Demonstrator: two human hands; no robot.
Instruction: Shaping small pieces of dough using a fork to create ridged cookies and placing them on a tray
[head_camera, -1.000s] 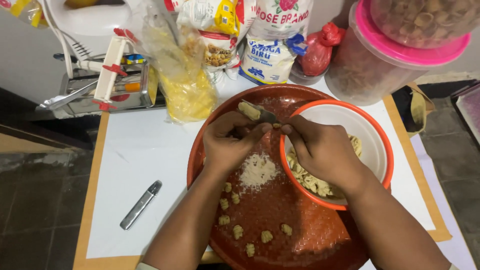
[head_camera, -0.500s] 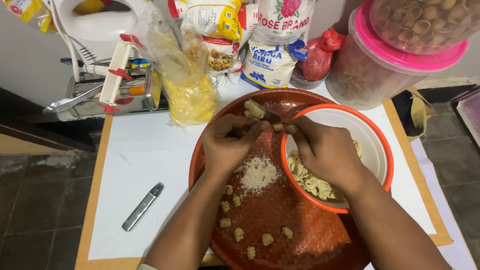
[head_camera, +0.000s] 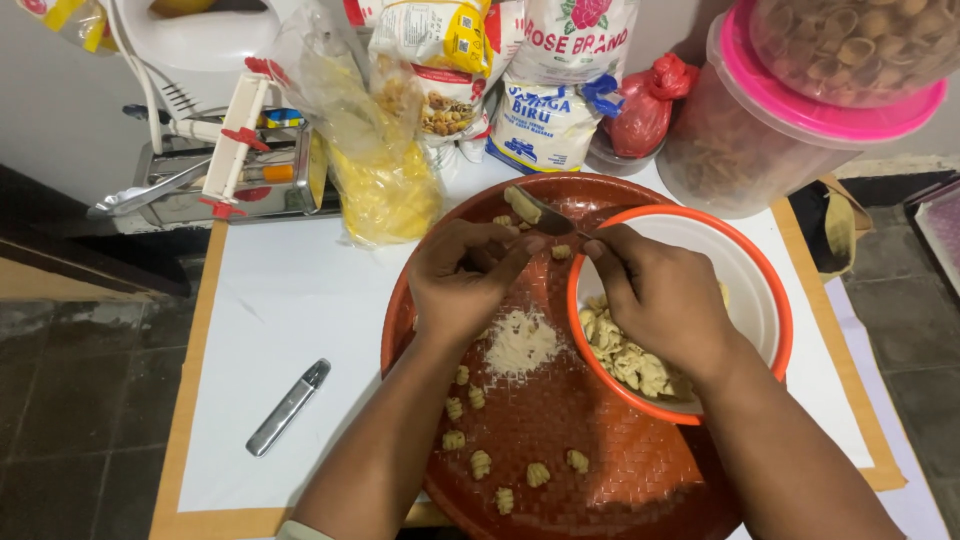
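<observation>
A small lump of pale dough (head_camera: 562, 252) sits between the two hands, just off the fingertips of both, over the far part of a round red woven tray (head_camera: 640, 480). The left hand (head_camera: 462, 285) curls its fingers (head_camera: 505, 252) together towards the lump; whether they actually pinch it cannot be told. The right hand (head_camera: 665, 295) has thumb and forefinger closed on the handle end of a thin metal blade (head_camera: 545, 212), which slants away up and to the left. A longer piece of dough (head_camera: 521, 203) rests at the blade's far end.

Under the left wrist lies a little heap of white flour (head_camera: 520, 340) on the tray. Nearer the person, a scatter of small ridged dough pieces (head_camera: 480, 463) lies on the tray's weave, each apart from the next. An orange-rimmed white bowl (head_camera: 745, 270) sits on the tray's right side and holds a pile of cut dough bits (head_camera: 625, 355), partly covered by the right hand.

The tray stands on a white sheet (head_camera: 290, 300). A slim grey pen-like object (head_camera: 288, 406) lies on it to the left. Beyond stand a clear bag of yellow contents (head_camera: 385, 195), flour sacks (head_camera: 545, 125), a tied red bag (head_camera: 650, 105) and a metal hand-cranked machine (head_camera: 225, 170). A clear tub with a pink lid (head_camera: 760, 135) holds brownish shell shapes, blurred through the plastic; another tub on top is cut off by the frame.
</observation>
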